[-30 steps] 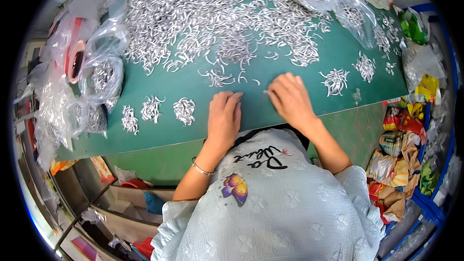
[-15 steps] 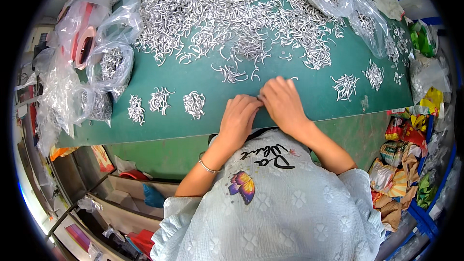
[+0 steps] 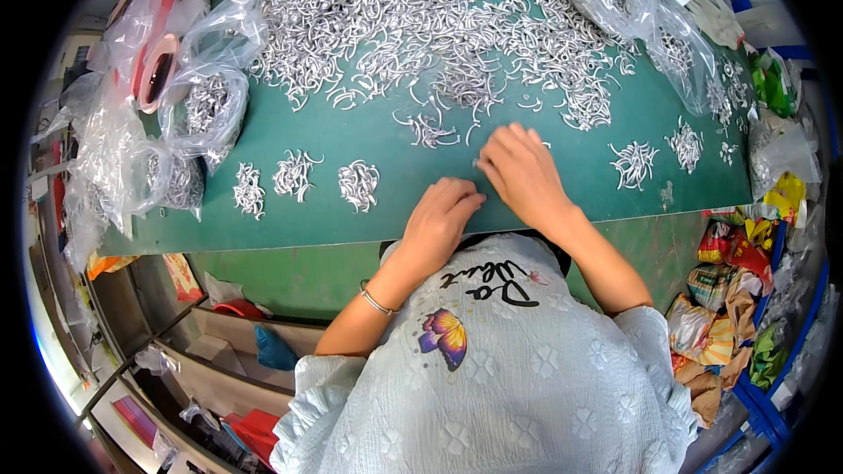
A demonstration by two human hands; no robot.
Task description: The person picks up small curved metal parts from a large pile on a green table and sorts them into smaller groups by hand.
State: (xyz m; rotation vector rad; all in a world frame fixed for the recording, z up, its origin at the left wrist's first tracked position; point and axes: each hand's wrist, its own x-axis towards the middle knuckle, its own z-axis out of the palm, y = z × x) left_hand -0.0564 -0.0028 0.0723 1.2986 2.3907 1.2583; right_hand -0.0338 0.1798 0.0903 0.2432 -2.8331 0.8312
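Observation:
Over the near edge of the green table [image 3: 307, 127], my left hand [image 3: 442, 218] is closed, thumb and fingers drawn together; what they hold, if anything, is hidden. My right hand [image 3: 525, 174] lies just right of it and farther in, fingers curled. A small silver piece [image 3: 477, 163] shows at its fingertips. Another curved metal piece [image 3: 546, 145] pokes out beside its knuckles. Beyond the hands sits a little cluster of curved metal pieces [image 3: 428, 131]. Farther back spreads a big heap of the same silver pieces [image 3: 386, 13].
Three small piles stand in a row on the left, the nearest pile [image 3: 358, 185] beside my left hand. Two more, including a loose pile [image 3: 633, 165], lie right. Clear plastic bags [image 3: 206, 110] crowd the left side; another bag [image 3: 676, 61] lies back right. Pink-handled scissors [image 3: 158, 75] rest among the left bags.
My hands were touching at the fingertips and have come apart. The right one moved slightly away from me; the left dropped slightly nearer. The whole view has shifted a little.

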